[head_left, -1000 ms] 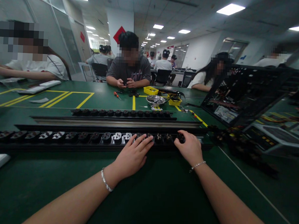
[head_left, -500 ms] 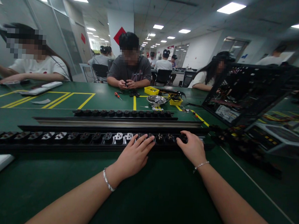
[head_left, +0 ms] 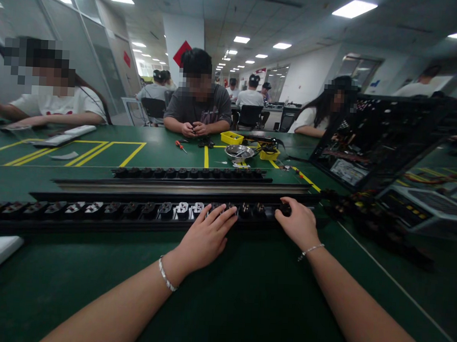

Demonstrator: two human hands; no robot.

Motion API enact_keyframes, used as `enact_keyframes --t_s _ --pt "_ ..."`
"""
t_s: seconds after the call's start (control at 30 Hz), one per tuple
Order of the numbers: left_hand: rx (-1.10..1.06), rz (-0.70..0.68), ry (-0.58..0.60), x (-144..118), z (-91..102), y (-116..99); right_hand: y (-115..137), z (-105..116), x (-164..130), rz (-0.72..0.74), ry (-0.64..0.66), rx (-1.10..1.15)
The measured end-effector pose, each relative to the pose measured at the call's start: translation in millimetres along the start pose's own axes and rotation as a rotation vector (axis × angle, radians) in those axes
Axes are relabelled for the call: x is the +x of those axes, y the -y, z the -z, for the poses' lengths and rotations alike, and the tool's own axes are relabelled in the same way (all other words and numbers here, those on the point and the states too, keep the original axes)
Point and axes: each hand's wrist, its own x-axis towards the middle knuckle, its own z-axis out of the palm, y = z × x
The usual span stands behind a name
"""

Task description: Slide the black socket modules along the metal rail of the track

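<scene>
**The end plug module [head_left: 285, 209] could tilt or jam in the near rail [head_left: 95, 229]**

The right hand [head_left: 299, 223] curls thumb and forefinger narrowly around this black piece, which sits near the rail's right end, with a gap between it and the next pronged module [head_left: 259, 209]. How firmly it is pinched, and whether it is seated, I cannot tell. The left hand [head_left: 206, 237] lies palm down, fingers moderately spread, over modules farther left; its pressure does not show.

An uneven push from the right thumb would probably cock the end module against the rail's wall. If the left hand bears too lightly, the rail might skid on the green table [head_left: 244, 304] and nudge the metal-faced rail [head_left: 189, 189] behind it; too heavily, it could bend prongs. The right elbow side also deserves care: dark loose parts [head_left: 386, 233] lie beyond that hand, and a wide sweep could catch them.
</scene>
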Motion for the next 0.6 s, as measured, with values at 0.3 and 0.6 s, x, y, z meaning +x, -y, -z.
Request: enact_keyframes --t_s 0.3,0.6 --pt "-0.009 0.005 -0.004 0.7 1.0 -0.8 -4.2 2.8 2.8 -0.001 0.038 -0.025" --pt "0.013 0.002 0.01 0.8 1.1 -0.1 -3.9 7.1 4.6 -0.021 0.067 -0.009"
